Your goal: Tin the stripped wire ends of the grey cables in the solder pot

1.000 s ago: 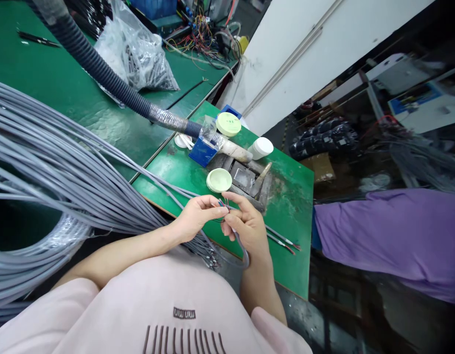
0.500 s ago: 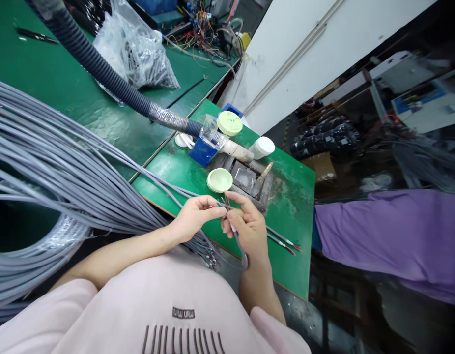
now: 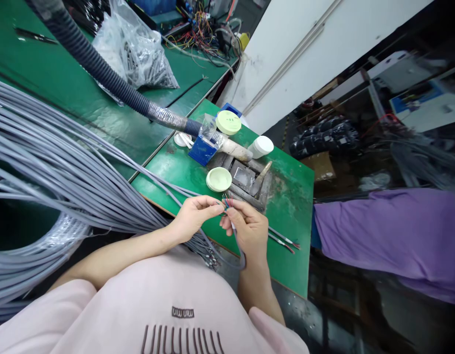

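Observation:
Between thumb and fingers, my right hand (image 3: 247,223) grips a grey cable (image 3: 239,246) close to its stripped end. Thin coloured wires (image 3: 226,200), some blue and some red, fan out from that end. My left hand (image 3: 198,214) pinches at the same wires from the left side, its thumb and forefinger closed on them. A small pale-green bowl (image 3: 219,179) sits just beyond my fingertips. Behind it lies a solder pot (image 3: 244,176) with a square metal surface, under the mouth of a suction hose (image 3: 231,147).
A large bundle of grey cables (image 3: 83,162) fills the left side. Two cable ends (image 3: 286,241) lie on the green table (image 3: 286,196). A white jar (image 3: 261,146), a pale-green lid (image 3: 228,122) and a plastic bag (image 3: 139,54) stand farther back. A person's purple sleeve (image 3: 389,236) is at right.
The coloured wires have shifted and spread differently between my fingertips. My right forefinger has curled down from its raised position. Both hands stay in nearly the same place.

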The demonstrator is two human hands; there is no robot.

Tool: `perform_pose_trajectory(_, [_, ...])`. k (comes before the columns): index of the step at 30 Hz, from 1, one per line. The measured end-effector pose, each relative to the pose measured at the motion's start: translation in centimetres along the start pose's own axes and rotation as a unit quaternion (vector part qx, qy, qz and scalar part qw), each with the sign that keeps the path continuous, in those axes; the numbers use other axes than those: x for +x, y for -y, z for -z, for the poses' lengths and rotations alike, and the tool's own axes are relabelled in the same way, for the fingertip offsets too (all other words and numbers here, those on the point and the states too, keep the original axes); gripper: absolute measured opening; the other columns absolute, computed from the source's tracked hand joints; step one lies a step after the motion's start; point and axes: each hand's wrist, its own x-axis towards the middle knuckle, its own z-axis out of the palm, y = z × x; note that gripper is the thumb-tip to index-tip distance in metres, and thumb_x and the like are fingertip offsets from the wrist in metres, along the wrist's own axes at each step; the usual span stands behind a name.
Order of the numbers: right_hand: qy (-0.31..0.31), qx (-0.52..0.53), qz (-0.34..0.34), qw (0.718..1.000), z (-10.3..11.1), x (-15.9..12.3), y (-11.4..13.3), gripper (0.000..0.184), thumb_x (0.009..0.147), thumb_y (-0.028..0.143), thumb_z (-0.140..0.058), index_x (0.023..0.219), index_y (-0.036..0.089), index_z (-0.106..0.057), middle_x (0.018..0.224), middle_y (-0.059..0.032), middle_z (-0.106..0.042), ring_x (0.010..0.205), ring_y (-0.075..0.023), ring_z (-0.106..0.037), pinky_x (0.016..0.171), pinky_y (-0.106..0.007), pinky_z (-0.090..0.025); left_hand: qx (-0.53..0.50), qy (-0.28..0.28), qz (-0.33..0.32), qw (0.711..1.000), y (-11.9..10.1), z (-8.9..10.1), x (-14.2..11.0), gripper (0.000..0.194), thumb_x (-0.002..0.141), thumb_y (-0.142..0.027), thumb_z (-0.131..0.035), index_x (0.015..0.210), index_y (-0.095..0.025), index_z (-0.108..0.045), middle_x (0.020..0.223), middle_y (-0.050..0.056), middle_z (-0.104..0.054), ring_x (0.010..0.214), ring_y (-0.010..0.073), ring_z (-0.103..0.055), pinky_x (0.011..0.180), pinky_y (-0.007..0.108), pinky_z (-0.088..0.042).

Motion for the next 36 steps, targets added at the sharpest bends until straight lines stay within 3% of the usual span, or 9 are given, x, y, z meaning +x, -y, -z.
perform_pose_trajectory(7, [-0.026,-0.023,-0.007,0.999,-0.2,0.08,0.59,0.011,0.075,0.027,-0.067,0.078,0.017,-0.066,0.048,0.0041,-0.06,0.036,-0.0077,-0.05,0.032,-0.017,-0.04,0.003,-0.015,-0.005,1.0,0.16,0.1,-0.18,0.021,0.069,-0.032,-0.077,0.073,-0.012,-0.07,0.067,0.002,-0.068,0.062,0.0117,-0.06,0.067,0.026,-0.047])
perform_pose_trajectory(12, [-0.035,-0.029,-0.007,0.999,-0.29,0.08,0.65,0.016,0.077,0.028,-0.066,0.068,0.017,-0.058,0.046,0.0045,-0.058,0.035,-0.0068,-0.049,0.033,-0.016,-0.039,0.009,-0.022,0.0,1.0,-0.1,-0.03,-0.22,0.022,0.069,-0.033,-0.077,0.071,-0.012,-0.07,0.069,0.003,-0.07,0.064,0.0131,-0.062,0.068,0.027,-0.049])
perform_pose_trajectory(23, [-0.014,-0.007,0.0,1.0,-0.31,-0.21,-0.1,0.021,0.085,0.031,-0.06,0.071,0.019,-0.05,0.047,0.0074,-0.054,0.037,-0.0064,-0.048,0.04,-0.018,-0.041,0.027,-0.035,-0.008,0.999,-0.53,-0.48,-0.27,0.022,0.068,-0.032,-0.076,0.07,-0.013,-0.066,0.066,0.002,-0.069,0.06,0.0131,-0.062,0.065,0.028,-0.049])
perform_pose_trajectory(36, [0.002,-0.009,-0.018,1.0,-0.38,-0.14,-0.25,0.021,0.084,0.034,-0.061,0.072,0.019,-0.052,0.047,0.0068,-0.054,0.037,-0.0074,-0.048,0.038,-0.019,-0.039,-0.012,-0.034,0.007,0.999,-0.16,-0.31,-0.02,0.02,0.068,-0.029,-0.074,0.067,-0.013,-0.062,0.064,0.001,-0.067,0.057,0.0118,-0.059,0.062,0.026,-0.047])
